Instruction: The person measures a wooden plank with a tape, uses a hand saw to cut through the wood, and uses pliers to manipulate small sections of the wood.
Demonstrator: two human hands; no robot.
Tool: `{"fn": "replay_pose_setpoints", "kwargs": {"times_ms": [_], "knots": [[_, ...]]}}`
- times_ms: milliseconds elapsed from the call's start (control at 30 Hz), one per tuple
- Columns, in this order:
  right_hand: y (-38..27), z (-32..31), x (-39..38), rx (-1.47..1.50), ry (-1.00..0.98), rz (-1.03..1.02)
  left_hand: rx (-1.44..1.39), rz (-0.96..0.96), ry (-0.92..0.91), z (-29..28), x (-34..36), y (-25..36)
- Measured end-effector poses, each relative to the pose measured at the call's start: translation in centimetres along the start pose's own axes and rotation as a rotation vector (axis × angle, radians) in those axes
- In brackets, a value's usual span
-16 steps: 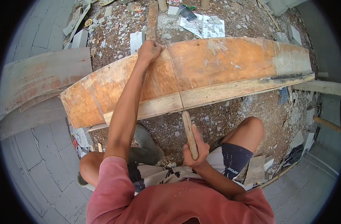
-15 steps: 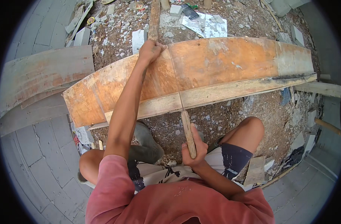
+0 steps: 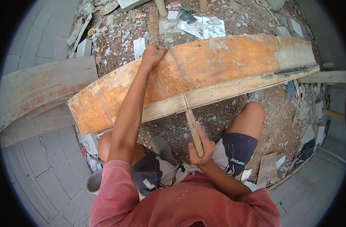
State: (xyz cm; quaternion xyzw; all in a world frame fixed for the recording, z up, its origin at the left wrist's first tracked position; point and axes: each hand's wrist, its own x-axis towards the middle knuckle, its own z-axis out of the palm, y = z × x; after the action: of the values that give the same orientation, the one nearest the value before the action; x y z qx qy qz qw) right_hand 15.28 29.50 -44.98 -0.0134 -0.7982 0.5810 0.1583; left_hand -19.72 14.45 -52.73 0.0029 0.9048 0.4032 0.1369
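A curved orange-brown plywood panel [image 3: 222, 58] stands on edge across the ground in front of me, with a pale wooden batten [image 3: 226, 86] along its near edge. My left hand [image 3: 154, 55] is closed over the panel's far edge, beside an upright wooden stick [image 3: 153, 26]. My right hand [image 3: 203, 148] grips the wooden handle of a saw [image 3: 194, 130], thumb lying along it. The thin blade is seen nearly edge-on and meets the batten. A narrow straight line crosses the panel from there toward my left hand. How deep the blade sits is hidden.
Grey curved boards [image 3: 48, 87] lie at the left on grey block paving [image 3: 55, 162]. Rubble and silvery sheet scraps [image 3: 209, 28] cover the ground beyond the panel. A wooden beam [image 3: 324, 77] and a broken board piece [image 3: 267, 168] are at the right. My boot [image 3: 163, 148] is below the panel.
The saw handle has shifted slightly up and right in the picture. My legs have moved, both knees higher in view. The panel sits slightly differently in view; both hands keep their grip.
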Motion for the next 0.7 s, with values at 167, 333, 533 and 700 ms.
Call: {"fn": "replay_pose_setpoints", "kwargs": {"times_ms": [167,333,533,700], "knots": [[-1.3,0.9,0.9,0.011,-0.017,0.057,0.094,-0.053,0.030,0.2,0.7,-0.5],[0.4,0.9,0.6,-0.044,0.021,0.018,0.081,-0.058,0.002,0.3,0.4,-0.2],[-0.2,3.0,6.2,-0.013,-0.040,0.199,0.074,0.005,0.095,0.5,0.8,-1.1],[-1.1,1.7,4.5,0.016,-0.008,0.112,0.114,-0.057,0.017,0.5,0.8,-0.9]]}}
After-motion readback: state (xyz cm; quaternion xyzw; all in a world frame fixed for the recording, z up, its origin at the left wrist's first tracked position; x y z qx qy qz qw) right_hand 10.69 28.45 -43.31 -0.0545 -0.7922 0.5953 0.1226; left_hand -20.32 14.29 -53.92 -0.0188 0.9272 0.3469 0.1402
